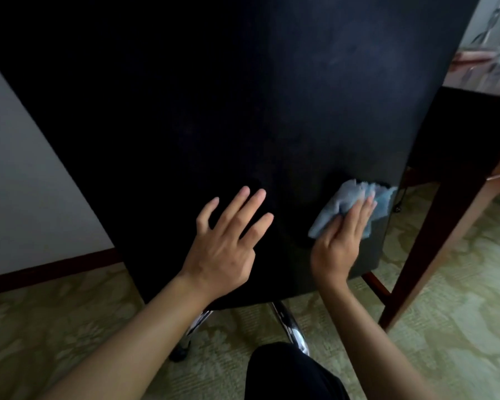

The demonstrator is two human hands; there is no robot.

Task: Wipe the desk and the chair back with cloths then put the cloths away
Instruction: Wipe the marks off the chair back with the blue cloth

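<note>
My knee (289,370) sits at six o'clock, dark-clothed, below both forearms. My right hand (341,241) presses a crumpled blue cloth (355,203) with near-straight fingers against the lower right of the black chair back (214,111), at about four o'clock, to wipe there. My left hand (228,241) lies flat and spread, grasping nothing, on the chair back at seven o'clock, I judge to steady it. The desk (474,116) stands at two o'clock, its leg (416,255) just beside the chair's edge and likely to crowd my strokes. Chrome chair legs (292,324) show beneath.
</note>
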